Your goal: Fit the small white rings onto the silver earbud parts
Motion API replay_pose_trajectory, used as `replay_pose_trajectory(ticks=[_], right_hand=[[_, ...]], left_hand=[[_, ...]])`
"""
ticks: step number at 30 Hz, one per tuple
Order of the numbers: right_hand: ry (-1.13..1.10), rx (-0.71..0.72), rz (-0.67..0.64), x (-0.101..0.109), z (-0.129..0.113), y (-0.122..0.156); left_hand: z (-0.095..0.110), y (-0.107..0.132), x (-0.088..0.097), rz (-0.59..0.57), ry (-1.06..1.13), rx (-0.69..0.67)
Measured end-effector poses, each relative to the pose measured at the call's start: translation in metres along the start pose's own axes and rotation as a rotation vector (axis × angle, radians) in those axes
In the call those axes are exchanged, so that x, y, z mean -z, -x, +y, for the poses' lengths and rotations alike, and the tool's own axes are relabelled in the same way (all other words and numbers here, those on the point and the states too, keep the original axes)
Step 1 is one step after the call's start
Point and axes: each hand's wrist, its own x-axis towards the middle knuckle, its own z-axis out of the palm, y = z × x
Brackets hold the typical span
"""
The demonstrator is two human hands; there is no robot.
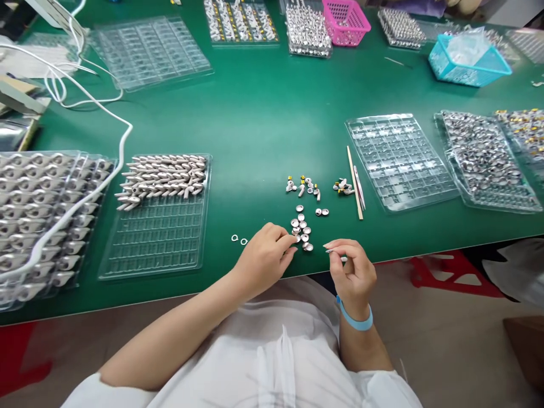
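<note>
My left hand [266, 255] reaches into a loose pile of small round metal caps [305, 238]. Its fingers are curled, and the index fingertip is on one cap at the pile's left side. To the right of the pile, my right hand [353, 269] is closed, pinching a small metal piece [328, 250] between thumb and fingertips; its exact kind is too small to make out. Two white rings [243, 241] lie left of my left hand. Beyond the pile are small silver parts with yellow bits [302, 186] and a pair of caps [322, 212].
A wooden stick [355, 182] and tweezers [359, 187] lie by a clear tray [402, 161]. Left stands a tray [155, 243] partly filled with grey parts. A white cable [123, 148] crosses the left side. Pink [347, 22] and blue [467, 68] baskets stand at the back.
</note>
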Motion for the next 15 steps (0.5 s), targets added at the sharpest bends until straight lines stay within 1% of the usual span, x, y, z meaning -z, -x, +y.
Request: replay_pose_trajectory(ticks=[2, 5, 7, 9, 13, 15], right_hand=[[-0.001, 0.007, -0.013, -0.001, -0.001, 0.000], [0.000, -0.001, -0.039, -0.003, -0.004, 0.002], [-0.004, -0.018, -0.055, -0.004, -0.005, 0.002], [-0.007, -0.038, -0.075, -0.006, -0.006, 0.003], [-0.001, -0.053, -0.111, -0.008, -0.012, 0.000], [-0.019, -0.022, -0.150, -0.010, -0.017, -0.002]], left_hand=[[0.002, -0.004, -0.008, -0.025, -0.028, 0.027], [0.002, -0.007, -0.013, -0.035, -0.070, 0.061], [0.001, -0.008, -0.014, -0.015, -0.078, 0.056], [0.000, -0.008, -0.013, 0.028, -0.062, 0.037], [0.000, -0.004, -0.008, 0.125, 0.081, -0.041], [0.002, 0.001, -0.004, 0.154, 0.181, -0.070]])
